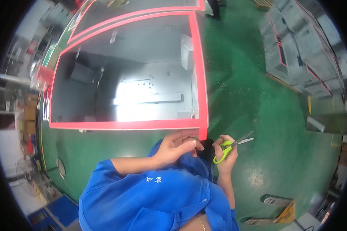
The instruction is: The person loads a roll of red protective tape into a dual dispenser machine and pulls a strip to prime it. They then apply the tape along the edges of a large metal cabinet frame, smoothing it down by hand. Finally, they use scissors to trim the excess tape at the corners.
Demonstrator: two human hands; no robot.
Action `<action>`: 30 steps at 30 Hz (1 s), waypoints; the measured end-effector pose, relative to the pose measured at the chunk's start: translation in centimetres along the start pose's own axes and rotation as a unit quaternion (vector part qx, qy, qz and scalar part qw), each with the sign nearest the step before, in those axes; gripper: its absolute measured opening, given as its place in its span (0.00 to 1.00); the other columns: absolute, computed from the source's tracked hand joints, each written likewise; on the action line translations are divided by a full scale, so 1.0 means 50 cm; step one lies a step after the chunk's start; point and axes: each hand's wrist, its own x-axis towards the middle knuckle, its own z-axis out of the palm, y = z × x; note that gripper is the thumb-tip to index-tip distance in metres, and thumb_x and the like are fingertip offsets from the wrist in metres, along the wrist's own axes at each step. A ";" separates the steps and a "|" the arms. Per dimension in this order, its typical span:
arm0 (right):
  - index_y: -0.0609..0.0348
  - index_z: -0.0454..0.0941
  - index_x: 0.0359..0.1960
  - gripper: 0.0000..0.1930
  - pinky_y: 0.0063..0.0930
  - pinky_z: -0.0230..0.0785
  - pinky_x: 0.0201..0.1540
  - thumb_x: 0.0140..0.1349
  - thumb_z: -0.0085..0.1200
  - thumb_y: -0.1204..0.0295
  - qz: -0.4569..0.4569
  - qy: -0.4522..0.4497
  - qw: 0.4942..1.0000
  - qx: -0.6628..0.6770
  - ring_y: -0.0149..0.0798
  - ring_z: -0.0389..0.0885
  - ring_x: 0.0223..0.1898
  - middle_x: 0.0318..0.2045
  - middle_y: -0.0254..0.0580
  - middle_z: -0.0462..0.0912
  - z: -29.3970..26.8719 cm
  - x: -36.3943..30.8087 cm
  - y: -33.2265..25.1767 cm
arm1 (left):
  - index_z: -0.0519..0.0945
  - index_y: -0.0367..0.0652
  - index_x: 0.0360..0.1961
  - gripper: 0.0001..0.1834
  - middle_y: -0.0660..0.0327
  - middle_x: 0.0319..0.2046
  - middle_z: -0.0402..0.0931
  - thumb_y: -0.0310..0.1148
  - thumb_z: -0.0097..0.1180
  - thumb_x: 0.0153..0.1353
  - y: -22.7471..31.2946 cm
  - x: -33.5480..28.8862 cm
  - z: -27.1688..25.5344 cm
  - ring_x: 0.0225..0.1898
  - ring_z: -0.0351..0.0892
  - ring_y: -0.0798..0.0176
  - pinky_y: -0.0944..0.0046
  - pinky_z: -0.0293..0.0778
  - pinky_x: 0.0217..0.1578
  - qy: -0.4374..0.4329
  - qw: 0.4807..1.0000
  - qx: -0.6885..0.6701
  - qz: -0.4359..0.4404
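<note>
A large grey metal cabinet [154, 61] lies open side up in front of me, its rim lined with pink tape [123, 125]. At the near right corner a short tape end [203, 133] hangs below the rim. My left hand [177, 148] is right beside that end, fingers curled and thumb close to the fingertips; whether anything is pinched there is hidden. In my right hand [227, 154], to the right of the corner, is a pair of scissors [230, 146] with lime green handles. Its blades are slightly apart and point right, away from the cabinet.
Another pink-edged cabinet [138, 11] adjoins at the far side. Stacked grey cabinets [297, 46] stand at the right on the green floor [239, 88]. A yellow pallet jack [285, 213] is at the lower right, a standing fan [25, 175] at the left. Someone's dark legs [214, 8] show at the top.
</note>
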 end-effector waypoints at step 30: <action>0.61 0.70 0.43 0.18 0.19 0.64 0.29 0.47 0.56 0.79 -0.088 -0.588 0.801 0.070 0.26 0.71 0.25 0.24 0.35 0.75 -0.061 0.362 -0.055 | 0.76 0.36 0.27 0.12 0.68 0.14 0.70 0.35 0.50 0.58 0.030 0.043 0.234 0.18 0.66 0.78 0.76 0.62 0.18 0.523 0.798 0.271 0.130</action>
